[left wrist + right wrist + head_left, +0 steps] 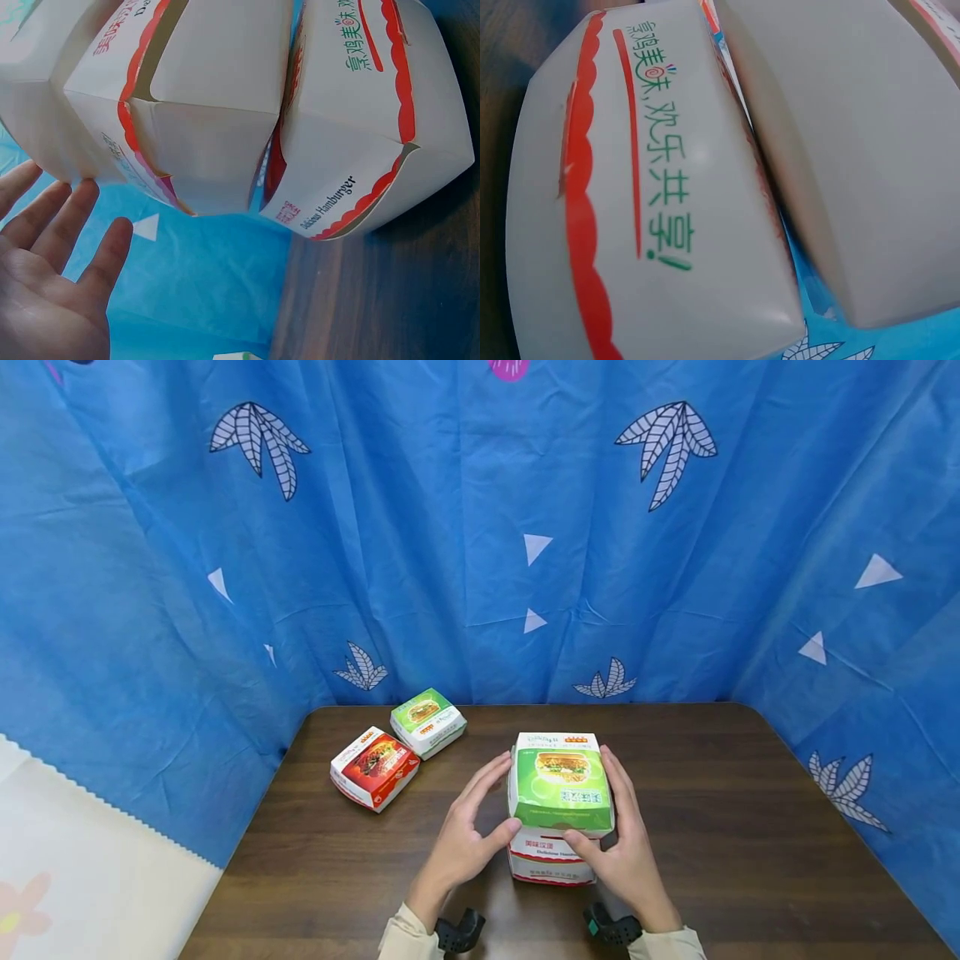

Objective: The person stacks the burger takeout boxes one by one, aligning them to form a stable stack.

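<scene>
Three hamburger cartons stand stacked. The top green-and-white carton [564, 777] carries a burger picture; under it are a middle carton [217, 60] and a bottom carton [352, 127], white with red scalloped trim. My left hand [467, 843] is at the stack's left, its fingers spread and nearly straight. In the left wrist view its fingertips reach the top carton's edge. Along the green carton's right side lie the extended fingers of my right hand [626, 843], with its thumb at the front edge. The right wrist view shows only carton sides, no fingers.
On the dark wooden table [712, 827], a red-and-white burger carton [375, 768] and a smaller-looking green one [428, 722] lie to the left, close together. Blue patterned curtain [480, 568] hangs behind the table and along its sides.
</scene>
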The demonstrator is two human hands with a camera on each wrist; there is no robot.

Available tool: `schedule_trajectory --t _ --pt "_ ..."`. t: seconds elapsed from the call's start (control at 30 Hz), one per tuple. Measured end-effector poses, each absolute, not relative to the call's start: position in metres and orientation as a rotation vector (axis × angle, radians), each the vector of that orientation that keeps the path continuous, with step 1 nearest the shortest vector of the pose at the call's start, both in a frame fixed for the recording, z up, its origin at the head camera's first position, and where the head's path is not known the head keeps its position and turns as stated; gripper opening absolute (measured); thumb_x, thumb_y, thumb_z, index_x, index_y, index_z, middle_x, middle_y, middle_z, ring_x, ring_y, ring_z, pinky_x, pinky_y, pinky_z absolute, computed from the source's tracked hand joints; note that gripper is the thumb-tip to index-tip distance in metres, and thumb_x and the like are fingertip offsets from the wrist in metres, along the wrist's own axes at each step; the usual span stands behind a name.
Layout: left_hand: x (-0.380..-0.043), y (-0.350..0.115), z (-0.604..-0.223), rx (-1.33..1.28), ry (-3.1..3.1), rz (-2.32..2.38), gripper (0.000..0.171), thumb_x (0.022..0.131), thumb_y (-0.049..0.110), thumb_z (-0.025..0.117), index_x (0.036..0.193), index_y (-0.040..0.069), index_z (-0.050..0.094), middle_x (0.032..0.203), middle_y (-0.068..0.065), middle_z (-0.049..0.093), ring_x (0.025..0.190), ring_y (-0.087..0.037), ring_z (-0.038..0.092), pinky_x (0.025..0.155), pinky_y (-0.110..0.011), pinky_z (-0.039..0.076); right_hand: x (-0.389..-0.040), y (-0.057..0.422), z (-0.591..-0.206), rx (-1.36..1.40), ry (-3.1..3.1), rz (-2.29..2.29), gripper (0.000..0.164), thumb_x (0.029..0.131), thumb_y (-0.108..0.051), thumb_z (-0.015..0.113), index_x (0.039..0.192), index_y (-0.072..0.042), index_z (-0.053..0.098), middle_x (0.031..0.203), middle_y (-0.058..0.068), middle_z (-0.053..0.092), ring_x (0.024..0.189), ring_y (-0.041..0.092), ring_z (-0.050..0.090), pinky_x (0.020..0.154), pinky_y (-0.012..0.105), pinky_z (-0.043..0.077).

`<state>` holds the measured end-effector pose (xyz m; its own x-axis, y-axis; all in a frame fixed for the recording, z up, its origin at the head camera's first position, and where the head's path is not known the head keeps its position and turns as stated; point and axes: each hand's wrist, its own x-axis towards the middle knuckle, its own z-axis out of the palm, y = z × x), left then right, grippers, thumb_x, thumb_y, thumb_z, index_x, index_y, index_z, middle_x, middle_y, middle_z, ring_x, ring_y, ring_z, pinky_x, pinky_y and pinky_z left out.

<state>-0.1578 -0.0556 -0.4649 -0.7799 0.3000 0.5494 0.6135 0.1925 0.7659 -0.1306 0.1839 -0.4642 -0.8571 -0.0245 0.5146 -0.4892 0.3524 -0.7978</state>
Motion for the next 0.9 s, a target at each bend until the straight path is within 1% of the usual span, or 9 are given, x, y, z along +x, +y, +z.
schedule_trajectory --t 0.1,0.27,0.4,0.53,0.6,0.7,0.8,0.83,0.9 --pt "-0.157 -0.056 -0.464 -0.857 -2.203 -1.62 0.067 0.093 0.025 0.072 0.155 0.022 0.046 0.161 -0.004 0.043 0.144 -0.021 0.046 0.111 -0.048 0.048 -0.131 0.184 -0.464 0.454 -2.211 1.503 0.11 0.077 -0.004 0.084 0.165 -0.024 0.023 0.171 -0.001 0.02 0.148 0.007 0.027 0.109 0.007 0.031" --pt "-0.157 -0.057 -0.464 -0.838 -2.218 -1.624 0.068 0.092 0.029 0.072 0.154 0.024 0.046 0.161 -0.003 0.043 0.143 -0.02 0.046 0.11 -0.046 0.049 -0.131 0.185 -0.464 0.446 -2.235 1.465 0.111 0.076 -0.006 0.086 0.165 -0.024 0.023 0.171 -0.001 0.02 0.151 0.007 0.023 0.112 0.009 0.022" --pt "-0.159 -0.058 -0.466 -0.841 -2.205 -1.622 0.069 0.091 0.026 0.073 0.154 0.023 0.046 0.161 0.0 0.042 0.141 -0.021 0.048 0.109 -0.043 0.049 -0.131 0.185 -0.464 0.444 -2.248 1.458 0.112 0.076 -0.007 0.086 0.166 -0.025 0.021 0.172 -0.001 0.018 0.152 0.006 0.022 0.113 0.013 0.022" --pt "-0.159 -0.061 -0.468 -0.835 -2.189 -1.616 0.069 0.09 0.022 0.074 0.153 0.021 0.048 0.16 0.001 0.043 0.14 -0.021 0.049 0.109 -0.041 0.049 -0.132 0.184 -0.464 0.434 -2.249 1.468 0.113 0.075 -0.007 0.086 0.166 -0.026 0.02 0.172 -0.003 0.018 0.151 0.007 0.022 0.111 0.008 0.021" --pt "-0.159 -0.064 -0.468 -0.832 -2.179 -1.611 0.069 0.089 0.019 0.074 0.153 0.02 0.048 0.16 0.0 0.044 0.14 -0.021 0.049 0.11 -0.039 0.049 -0.132 0.184 -0.463 0.428 -2.254 1.462 0.114 0.075 -0.008 0.086 0.166 -0.026 0.02 0.171 -0.003 0.019 0.151 0.007 0.023 0.112 0.01 0.023" --pt "-0.159 -0.071 -0.468 -0.819 -2.168 -1.602 0.07 0.089 0.015 0.074 0.153 0.02 0.047 0.159 -0.001 0.044 0.14 -0.021 0.05 0.11 -0.037 0.049 -0.132 0.184 -0.462 0.42 -2.255 1.47 0.113 0.075 -0.008 0.086 0.166 -0.027 0.021 0.171 -0.004 0.019 0.151 0.006 0.022 0.122 0.038 0.03" --pt "-0.159 -0.079 -0.468 -0.792 -2.163 -1.59 0.071 0.088 0.013 0.074 0.154 0.02 0.047 0.159 -0.001 0.045 0.139 -0.021 0.051 0.11 -0.037 0.049 -0.132 0.183 -0.461 0.413 -2.252 1.497 0.112 0.076 -0.008 0.086 0.165 -0.029 0.022 0.171 -0.006 0.019 0.15 0.005 0.022 0.115 0.072 0.029" --pt "-0.159 -0.082 -0.469 -0.783 -2.163 -1.583 0.071 0.089 0.013 0.074 0.154 0.02 0.046 0.159 -0.001 0.045 0.139 -0.021 0.051 0.11 -0.038 0.049 -0.132 0.183 -0.461 0.412 -2.25 1.505 0.112 0.076 -0.008 0.086 0.165 -0.029 0.022 0.171 -0.006 0.018 0.15 0.004 0.021 0.111 0.078 0.027" --pt "-0.16 -0.088 -0.47 -0.763 -2.161 -1.571 0.071 0.088 0.012 0.074 0.154 0.02 0.047 0.158 -0.001 0.046 0.139 -0.021 0.05 0.109 -0.04 0.049 -0.132 0.183 -0.46 0.403 -2.257 1.509 0.112 0.077 -0.008 0.086 0.165 -0.03 0.021 0.171 -0.007 0.018 0.15 0.004 0.022 0.111 0.077 0.028"
